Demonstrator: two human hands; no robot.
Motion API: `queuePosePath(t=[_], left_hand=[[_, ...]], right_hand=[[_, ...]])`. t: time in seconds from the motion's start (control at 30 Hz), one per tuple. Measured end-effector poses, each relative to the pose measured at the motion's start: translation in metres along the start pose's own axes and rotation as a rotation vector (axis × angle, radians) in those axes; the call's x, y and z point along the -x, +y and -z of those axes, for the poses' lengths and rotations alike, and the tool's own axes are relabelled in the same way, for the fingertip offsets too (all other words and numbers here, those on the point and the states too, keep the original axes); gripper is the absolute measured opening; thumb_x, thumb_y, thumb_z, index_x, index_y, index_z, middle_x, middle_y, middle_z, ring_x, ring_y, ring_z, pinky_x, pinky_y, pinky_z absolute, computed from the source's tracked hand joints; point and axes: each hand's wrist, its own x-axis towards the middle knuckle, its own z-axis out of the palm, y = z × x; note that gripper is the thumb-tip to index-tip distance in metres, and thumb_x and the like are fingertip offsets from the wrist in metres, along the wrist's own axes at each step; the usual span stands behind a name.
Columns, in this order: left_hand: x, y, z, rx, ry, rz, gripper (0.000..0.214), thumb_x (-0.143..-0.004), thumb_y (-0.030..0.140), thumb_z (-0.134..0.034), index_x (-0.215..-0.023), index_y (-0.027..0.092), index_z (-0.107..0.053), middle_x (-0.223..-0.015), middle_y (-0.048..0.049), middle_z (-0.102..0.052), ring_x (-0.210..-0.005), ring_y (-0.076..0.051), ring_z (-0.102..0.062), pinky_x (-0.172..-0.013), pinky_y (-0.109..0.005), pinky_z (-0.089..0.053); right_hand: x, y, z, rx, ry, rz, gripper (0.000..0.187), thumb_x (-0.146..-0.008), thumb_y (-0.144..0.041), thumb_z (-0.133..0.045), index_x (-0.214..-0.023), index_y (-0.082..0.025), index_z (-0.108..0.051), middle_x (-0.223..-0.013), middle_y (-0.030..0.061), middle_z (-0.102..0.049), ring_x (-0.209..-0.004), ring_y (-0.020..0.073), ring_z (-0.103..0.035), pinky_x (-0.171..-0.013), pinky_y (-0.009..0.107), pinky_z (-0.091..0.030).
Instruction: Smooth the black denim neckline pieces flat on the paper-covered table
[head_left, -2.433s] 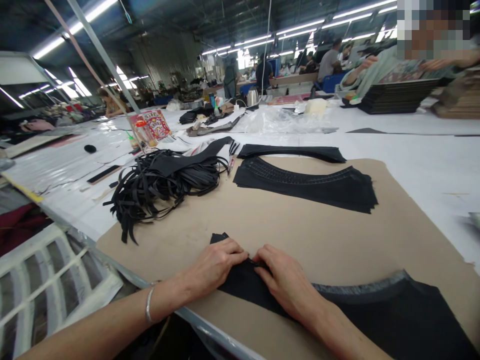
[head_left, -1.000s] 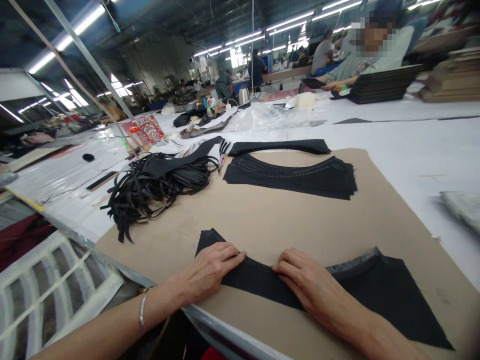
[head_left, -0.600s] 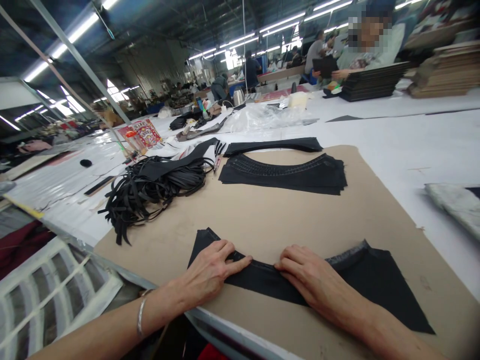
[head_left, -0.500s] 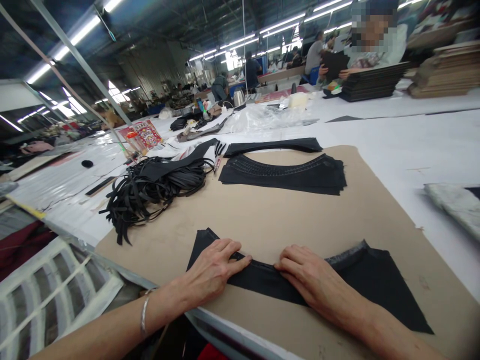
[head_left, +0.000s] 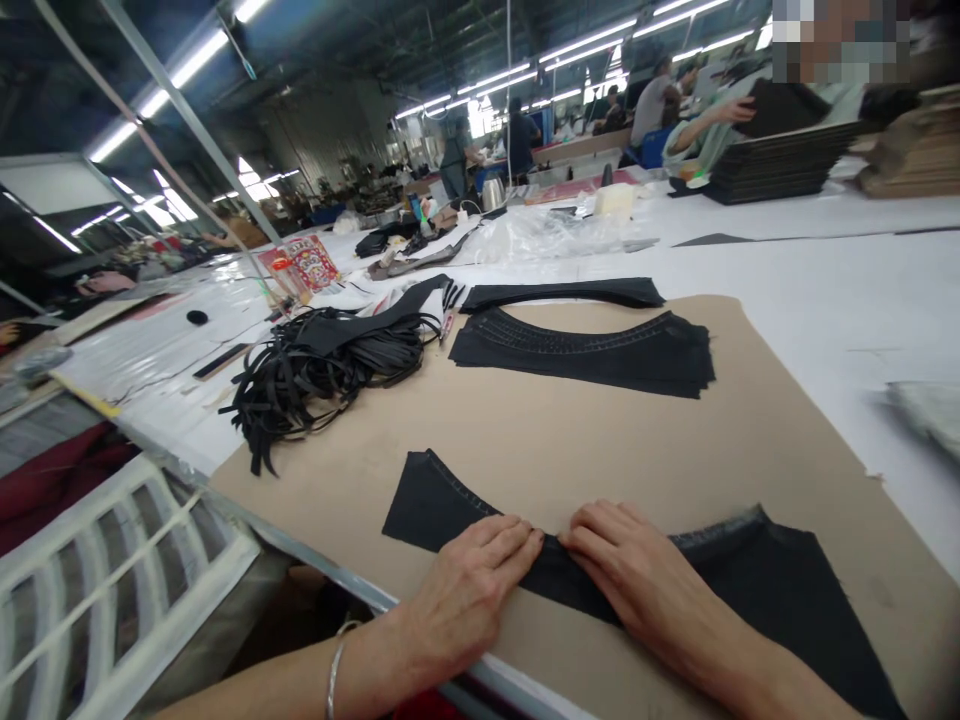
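Note:
In the head view a black fabric piece (head_left: 431, 505) with a curved upper edge lies near the front of the brown board (head_left: 352, 475). My left hand (head_left: 476, 575), a bangle on its wrist, presses closed fingertips along the middle of that curve. Just right of it, my right hand (head_left: 637, 565) pinches the same edge, which is folded over there. Small stitch-like marks run along the edge left of my hands; to the right a shiny strip borders it. What lies under my fingers is hidden.
Further back are a pile of curved black pieces (head_left: 517, 350), a narrow black piece (head_left: 562, 293) and a tangle of black strips (head_left: 307, 375). Left of the table edge stands a white slatted rack (head_left: 112, 590). Across the table a co-worker handles dark sheets (head_left: 780, 165).
My left hand has slid right along the curved edge, closer to my right hand, uncovering the marked left part. The view has shifted slightly. My right hand stays on the edge.

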Motion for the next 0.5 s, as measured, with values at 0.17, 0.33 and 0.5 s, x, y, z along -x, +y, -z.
queuePosePath(t=[0.17,0.33,0.5], left_hand=[[0.011,-0.027,0.014,0.031,-0.005,-0.018,0.044,-0.086,0.004,-0.038,-0.124,0.017,-0.055,-0.123,-0.0055,-0.061,-0.120,-0.016,-0.049,-0.111,-0.039,-0.033],[0.008,-0.038,0.022,0.100,0.129,0.100,0.035,-0.087,0.005,-0.037,-0.105,0.018,-0.065,-0.102,-0.0051,-0.068,-0.110,-0.019,-0.054,-0.106,-0.045,-0.038],[0.005,-0.012,0.008,0.207,0.135,0.210,0.039,-0.087,0.004,-0.039,-0.119,0.016,-0.058,-0.107,-0.0083,-0.062,-0.101,-0.019,-0.054,-0.091,-0.039,-0.050]], right_hand=[[-0.007,-0.025,-0.025,0.132,0.113,-0.062,0.016,-0.090,-0.010,-0.045,-0.088,-0.021,-0.057,-0.084,0.0034,-0.055,-0.075,0.0192,-0.051,-0.071,0.034,-0.037],[-0.034,-0.052,-0.038,0.229,0.126,-0.201,0.011,-0.083,-0.010,-0.056,-0.082,-0.021,-0.054,-0.079,0.0025,-0.056,-0.073,0.0209,-0.052,-0.069,0.035,-0.037],[-0.038,-0.054,-0.034,0.195,0.102,-0.219,0.013,-0.086,-0.008,-0.051,-0.084,-0.021,-0.051,-0.079,0.0025,-0.056,-0.074,0.0199,-0.052,-0.070,0.034,-0.038]])
